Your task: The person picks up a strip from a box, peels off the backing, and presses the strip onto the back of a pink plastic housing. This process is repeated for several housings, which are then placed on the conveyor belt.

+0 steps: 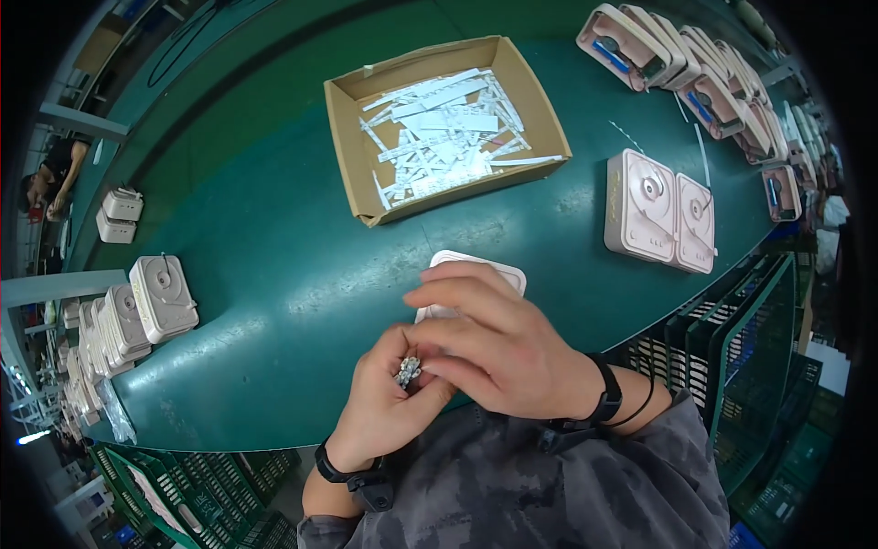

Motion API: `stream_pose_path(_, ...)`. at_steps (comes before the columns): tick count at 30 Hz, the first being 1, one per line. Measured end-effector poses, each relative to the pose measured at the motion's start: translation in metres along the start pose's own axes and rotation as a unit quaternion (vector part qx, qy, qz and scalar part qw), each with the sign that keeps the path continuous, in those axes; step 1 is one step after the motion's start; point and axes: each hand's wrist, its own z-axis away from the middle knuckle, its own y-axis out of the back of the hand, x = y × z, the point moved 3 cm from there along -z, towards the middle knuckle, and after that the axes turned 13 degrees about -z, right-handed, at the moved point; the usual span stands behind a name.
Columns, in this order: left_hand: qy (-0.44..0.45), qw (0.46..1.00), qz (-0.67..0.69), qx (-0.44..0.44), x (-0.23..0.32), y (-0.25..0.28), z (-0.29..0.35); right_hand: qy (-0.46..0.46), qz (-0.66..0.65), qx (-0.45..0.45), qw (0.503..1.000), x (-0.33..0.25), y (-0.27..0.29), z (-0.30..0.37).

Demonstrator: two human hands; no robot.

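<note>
My left hand [377,393] is curled round a small clump of shiny metal screws [408,370], which shows between its thumb and fingers. Over it reaches my right hand [512,357], its thumb and a fingertip closed at the edge of the clump. Whether a single screw is pinched there is too small to tell. The other right fingers stretch across a pale pink plastic casing [505,269] lying on the green table [302,238]. Most of that casing is hidden under my hands.
Beyond the casing stands a cardboard box [343,137] of white printed strips. Two upright pink casings [647,206] are at right, with rows of open casings [631,50] behind. More casings [163,297] line the left edge. Green crates [750,339] flank the table; a person [64,174] is far left.
</note>
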Motion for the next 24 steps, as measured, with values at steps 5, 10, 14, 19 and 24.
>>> stream_pose_path(5, 0.012, 0.995, 0.090, -0.029, -0.008, -0.012, -0.001, -0.010, -0.056, -0.037, 0.998, 0.005, -0.002, 0.007)
stream_pose_path(10, -0.016, 0.987, 0.155, -0.042, -0.014, -0.015, -0.003, -0.076, -0.091, -0.037, 0.992, 0.011, -0.003, 0.015)
stream_pose_path(14, -0.044, 0.993, 0.094, -0.052, -0.011, -0.014, -0.003, -0.078, -0.055, -0.005, 0.995, 0.010, 0.010, 0.019)
stream_pose_path(19, -0.043, 0.995, 0.086, -0.027, -0.010, -0.014, -0.007, -0.064, -0.021, 0.019, 0.998, 0.008, 0.018, 0.023)
stream_pose_path(24, -0.142, 0.981, -0.106, 0.075, -0.010, -0.001, -0.007, -0.081, 0.040, 0.087, 0.992, 0.017, 0.039, 0.039)
